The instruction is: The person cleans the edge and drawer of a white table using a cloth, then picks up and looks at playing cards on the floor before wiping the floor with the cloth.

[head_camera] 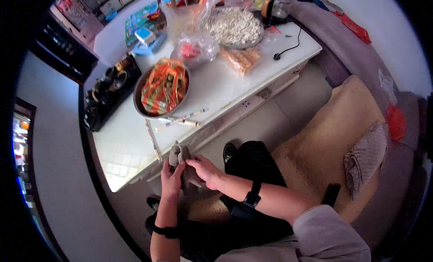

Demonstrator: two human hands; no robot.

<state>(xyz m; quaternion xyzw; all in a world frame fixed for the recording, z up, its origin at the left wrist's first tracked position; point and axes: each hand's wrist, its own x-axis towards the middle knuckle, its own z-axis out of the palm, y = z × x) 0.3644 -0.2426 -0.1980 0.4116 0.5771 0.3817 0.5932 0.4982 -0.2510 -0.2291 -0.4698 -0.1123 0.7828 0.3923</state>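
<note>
Just off the table's near edge, a bunched grey cloth (181, 153) is held up between both hands. My left hand (171, 177) grips it from below on the left, thumb pressed on its front. The fingers of my right hand (205, 170) pinch its right side, and part of the cloth hangs beneath them. Whether anything is wrapped inside is hidden by the folds. Close beyond the hands, slim patterned pens or sticks (153, 140) lie on the white table (209, 89), two of them crossing beside a round bowl (137, 99) that contains a red-and-gold bag (164, 89).
At the left stands a black tray with dark cups (105, 83). Farther back are a plate of white pieces (236, 27), plastic bags (199, 47), a packet of orange snacks (242, 59) and a black cable (289, 49). A phone-like black object (331, 194) rests on the brown-covered sofa (314, 137).
</note>
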